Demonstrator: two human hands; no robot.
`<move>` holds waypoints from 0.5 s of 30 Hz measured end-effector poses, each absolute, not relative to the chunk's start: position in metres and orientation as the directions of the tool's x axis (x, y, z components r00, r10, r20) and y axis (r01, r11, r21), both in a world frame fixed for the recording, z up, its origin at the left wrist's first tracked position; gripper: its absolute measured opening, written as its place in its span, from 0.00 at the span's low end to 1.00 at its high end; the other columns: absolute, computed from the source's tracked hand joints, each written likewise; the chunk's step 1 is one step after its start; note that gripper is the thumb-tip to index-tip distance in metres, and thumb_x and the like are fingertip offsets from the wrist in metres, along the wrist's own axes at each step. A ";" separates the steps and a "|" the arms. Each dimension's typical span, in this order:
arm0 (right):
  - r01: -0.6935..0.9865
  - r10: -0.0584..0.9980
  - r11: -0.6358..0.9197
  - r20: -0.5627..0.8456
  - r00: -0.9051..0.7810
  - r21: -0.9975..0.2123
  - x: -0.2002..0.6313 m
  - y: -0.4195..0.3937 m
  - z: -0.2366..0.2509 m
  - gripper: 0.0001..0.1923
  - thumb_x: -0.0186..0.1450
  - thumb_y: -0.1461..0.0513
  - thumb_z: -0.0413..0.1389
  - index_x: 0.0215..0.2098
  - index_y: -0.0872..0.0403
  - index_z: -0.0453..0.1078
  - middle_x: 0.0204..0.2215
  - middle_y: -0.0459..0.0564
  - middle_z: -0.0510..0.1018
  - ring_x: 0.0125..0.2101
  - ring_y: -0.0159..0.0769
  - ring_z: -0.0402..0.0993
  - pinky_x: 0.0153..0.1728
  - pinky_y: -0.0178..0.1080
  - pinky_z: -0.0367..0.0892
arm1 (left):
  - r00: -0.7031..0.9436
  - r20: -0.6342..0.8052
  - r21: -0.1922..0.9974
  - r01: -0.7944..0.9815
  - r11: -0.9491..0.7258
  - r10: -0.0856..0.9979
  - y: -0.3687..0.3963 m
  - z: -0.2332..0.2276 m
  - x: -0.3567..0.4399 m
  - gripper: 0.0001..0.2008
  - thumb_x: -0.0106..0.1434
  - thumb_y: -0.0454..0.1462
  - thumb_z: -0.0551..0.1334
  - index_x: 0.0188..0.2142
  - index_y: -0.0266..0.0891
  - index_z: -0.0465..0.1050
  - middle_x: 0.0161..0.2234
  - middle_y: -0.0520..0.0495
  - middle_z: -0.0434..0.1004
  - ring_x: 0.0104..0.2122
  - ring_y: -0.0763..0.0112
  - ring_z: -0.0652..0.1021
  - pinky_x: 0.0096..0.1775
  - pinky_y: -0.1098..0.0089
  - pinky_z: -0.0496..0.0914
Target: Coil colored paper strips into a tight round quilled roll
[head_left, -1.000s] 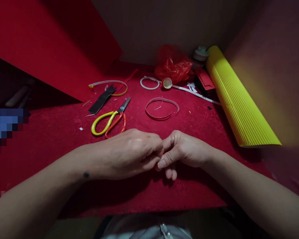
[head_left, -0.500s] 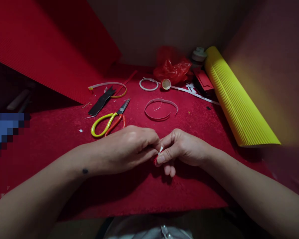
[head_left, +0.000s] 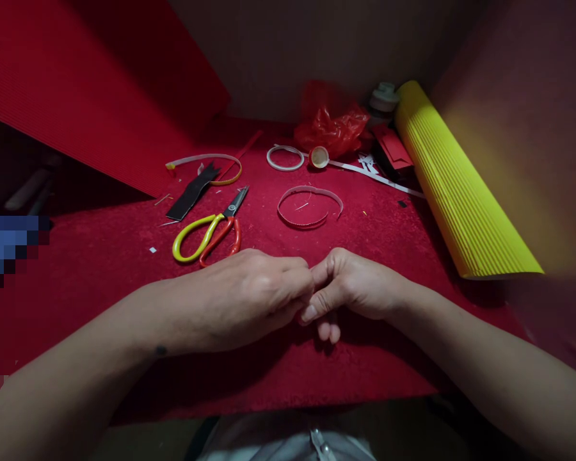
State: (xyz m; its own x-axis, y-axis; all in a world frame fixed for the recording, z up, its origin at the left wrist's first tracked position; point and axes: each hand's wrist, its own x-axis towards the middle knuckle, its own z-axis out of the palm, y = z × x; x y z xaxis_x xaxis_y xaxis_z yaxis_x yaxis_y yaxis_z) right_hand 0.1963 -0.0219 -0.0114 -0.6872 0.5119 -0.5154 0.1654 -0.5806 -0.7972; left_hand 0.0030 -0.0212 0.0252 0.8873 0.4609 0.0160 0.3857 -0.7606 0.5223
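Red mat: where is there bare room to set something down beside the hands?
Bare mat lies left of the left hand, below the scissors. Another patch sits between the right hand, the paper loop and the yellow roll. The back, around the red bag and white ring, is crowded.

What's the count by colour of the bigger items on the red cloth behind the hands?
Yellow: 1, corrugated roll
Yellow and red: 1, scissors
Red: 2, plastic bag, corrugated sheet
Black: 1, paper piece
White: 1, ring
Total: 6. Loose curled strips and scraps not counted.
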 end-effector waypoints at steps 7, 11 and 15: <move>0.154 0.514 -0.585 -0.511 -0.689 -0.796 0.198 -0.021 -0.012 0.06 0.51 0.65 0.64 0.25 0.63 0.74 0.15 0.47 0.76 0.15 0.29 0.72 0.17 0.29 0.70 | 0.790 -0.026 0.690 0.458 -0.561 0.613 -0.010 0.032 0.000 0.03 0.59 0.31 0.56 0.30 0.37 0.66 0.24 0.55 0.69 0.22 0.80 0.68 0.24 0.78 0.60; 0.121 0.533 -0.577 -0.484 -0.694 -0.808 0.198 -0.020 -0.013 0.06 0.51 0.65 0.64 0.25 0.63 0.74 0.15 0.48 0.76 0.14 0.29 0.72 0.17 0.29 0.69 | 0.786 -0.092 0.797 0.426 -0.428 0.611 -0.008 0.033 0.002 0.08 0.60 0.33 0.56 0.40 0.36 0.67 0.31 0.50 0.74 0.27 0.76 0.72 0.27 0.77 0.65; 0.111 0.520 -0.580 -0.472 -0.712 -0.807 0.200 -0.018 -0.014 0.07 0.51 0.64 0.64 0.25 0.63 0.74 0.15 0.48 0.76 0.15 0.31 0.73 0.18 0.30 0.69 | 0.805 -0.091 0.841 0.378 -0.387 0.586 -0.010 0.032 0.006 0.06 0.61 0.32 0.56 0.36 0.35 0.70 0.30 0.50 0.74 0.29 0.76 0.73 0.29 0.77 0.66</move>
